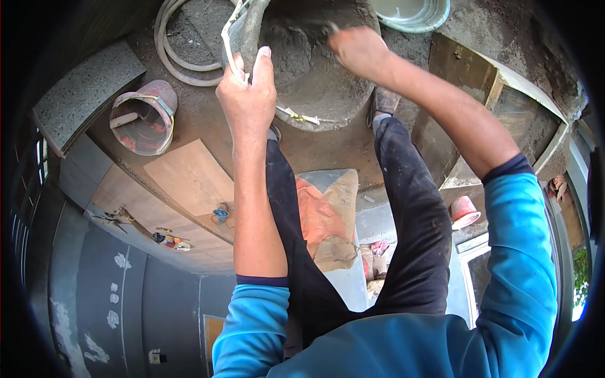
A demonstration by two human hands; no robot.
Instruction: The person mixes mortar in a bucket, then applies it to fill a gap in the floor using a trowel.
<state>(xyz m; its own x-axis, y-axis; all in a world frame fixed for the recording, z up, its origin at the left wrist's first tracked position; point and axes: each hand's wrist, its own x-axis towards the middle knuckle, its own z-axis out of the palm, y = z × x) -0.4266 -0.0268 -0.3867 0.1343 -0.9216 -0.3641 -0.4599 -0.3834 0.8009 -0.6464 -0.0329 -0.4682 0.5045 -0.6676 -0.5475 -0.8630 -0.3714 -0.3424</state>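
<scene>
My left hand (247, 104) is closed round the edge of what looks like a mortar-caked bucket (253, 28), its thumb up along the grey rim. A thin, pale bent handle (227, 41) runs beside those fingers. Just to the right is a wide tub (340, 110) of wet grey mortar (293, 53), its near rim crusted and splashed white. Over the tub's right side, my right hand (359, 50) is closed on the handle of a trowel (333, 27); its blade is blurred and hard to make out against the mortar.
A coiled hose (165, 47) and a stained bucket (165, 113) lie to the left, near a speckled slab (88, 88). A basin of water (419, 19) stands beyond the tub. Wooden boxing (469, 69) is at right. Sacks (321, 211) lie between the legs.
</scene>
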